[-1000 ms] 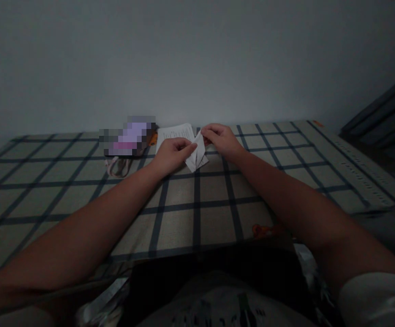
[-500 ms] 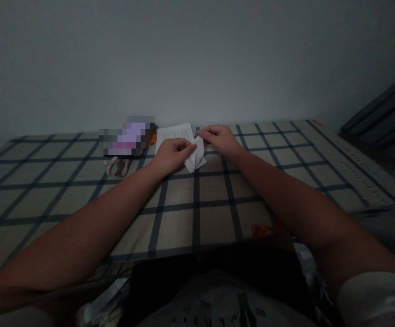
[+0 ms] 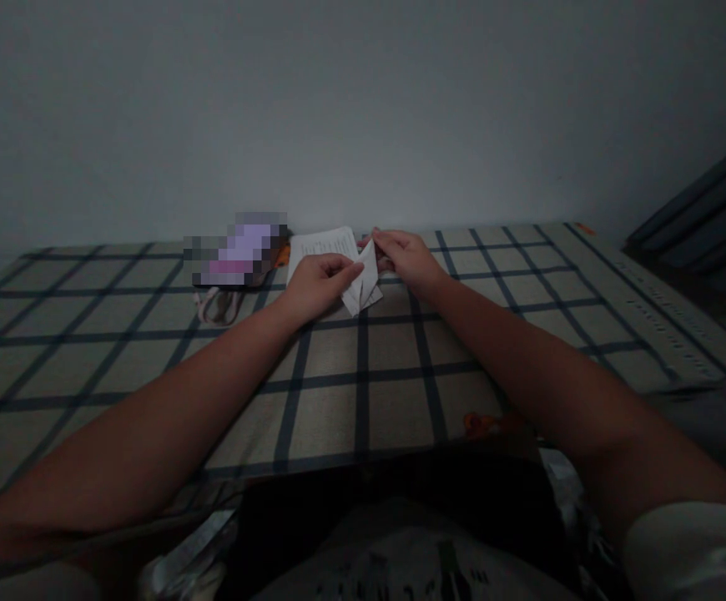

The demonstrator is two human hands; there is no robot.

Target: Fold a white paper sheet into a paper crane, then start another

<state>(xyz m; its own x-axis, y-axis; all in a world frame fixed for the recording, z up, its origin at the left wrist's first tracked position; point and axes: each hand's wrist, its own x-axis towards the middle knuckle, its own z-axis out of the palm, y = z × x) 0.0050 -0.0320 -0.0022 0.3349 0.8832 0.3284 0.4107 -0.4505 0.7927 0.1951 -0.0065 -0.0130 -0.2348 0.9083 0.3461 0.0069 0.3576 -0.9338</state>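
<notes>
A small, folded piece of white paper [image 3: 368, 280] is pinched at its left side by the grip of the left hand [image 3: 316, 280]. Its upper tip is pinched by the right hand [image 3: 410, 257]. It is held over a surface [image 3: 394, 409] covered in blue-checked beige cloth, near a printed white sheet [image 3: 320, 242].

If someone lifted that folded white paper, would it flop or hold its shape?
The folded white paper is probably light, being just thin layers. Its overlapping folds should stiffen it somewhat, though the pointed tip by the right hand would likely bend easily.
</notes>
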